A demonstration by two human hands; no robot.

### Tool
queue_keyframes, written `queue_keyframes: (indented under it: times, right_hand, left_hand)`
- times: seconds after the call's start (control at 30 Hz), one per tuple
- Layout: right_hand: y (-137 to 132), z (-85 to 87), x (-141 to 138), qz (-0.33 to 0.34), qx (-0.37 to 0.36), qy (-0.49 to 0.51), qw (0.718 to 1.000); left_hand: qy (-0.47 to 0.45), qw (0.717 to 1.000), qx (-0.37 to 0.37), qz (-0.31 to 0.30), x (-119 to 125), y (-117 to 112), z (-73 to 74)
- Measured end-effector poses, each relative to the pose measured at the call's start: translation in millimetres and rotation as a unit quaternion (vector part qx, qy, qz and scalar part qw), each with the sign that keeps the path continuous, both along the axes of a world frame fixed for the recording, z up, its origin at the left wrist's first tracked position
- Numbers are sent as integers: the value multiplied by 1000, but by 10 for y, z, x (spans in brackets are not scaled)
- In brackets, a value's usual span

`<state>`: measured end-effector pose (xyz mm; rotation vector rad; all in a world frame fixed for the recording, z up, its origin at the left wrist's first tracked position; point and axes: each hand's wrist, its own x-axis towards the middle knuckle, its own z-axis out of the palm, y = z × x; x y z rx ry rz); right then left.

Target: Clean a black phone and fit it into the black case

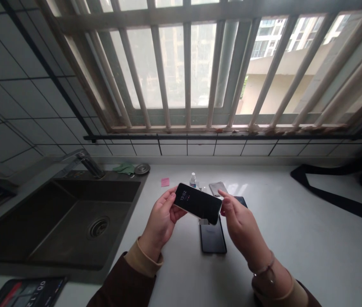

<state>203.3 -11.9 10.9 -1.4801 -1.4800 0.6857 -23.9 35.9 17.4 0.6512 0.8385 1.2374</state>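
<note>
Phone [198,204] in pinching left fingers [169,201], right fingers [229,205] of unclear grip, over white counter [296,238] below barred window [187,76]

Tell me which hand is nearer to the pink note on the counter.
Left. The left hand is on the wearer's side of the pink note; the right hand is farther off, toward the note's right.

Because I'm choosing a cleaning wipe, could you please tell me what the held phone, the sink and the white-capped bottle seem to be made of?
Held phone: probably glass in front, smooth and dark; its pale edge could be metal or plastic. Sink: likely stainless steel, given its dull grey sheen. White-capped bottle: perhaps plastic, from its opaque white cap; too small to be sure.
</note>
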Motion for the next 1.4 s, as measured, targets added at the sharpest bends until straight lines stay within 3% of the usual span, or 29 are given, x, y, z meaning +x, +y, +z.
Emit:
queue_keyframes:
  times: [0.13, 0.33, 0.57, 0.77, 1.07, 1.4]
  right_hand:
    - [42, -65, 22, 8, -51, 176, 983]
    - [43, -95, -5, -27, -53, 169, 984]
    - [63, -173, -3, -13, -91, 169, 981]
    - [81, -145, -41, -8, -133, 294, 947]
    - [78, -249, -43, 10, -105, 192, 976]
    - [94, -241, -75, 10, -130, 158, 979]
  left_hand:
    - [-18, 1000, -2, -8, 22, -11, -11]
    - [-22, 999, -11, -35, 79, -51, -66]
    - [-18, 998, -20, -52, 119, -78, -96]
    - [-22, 999, -23, -43, 124, -65, -137]
    - [14, 999, -28, -11, 112, -41, -116]
    - [95, 993, -56, -33, 62, -11, -220]
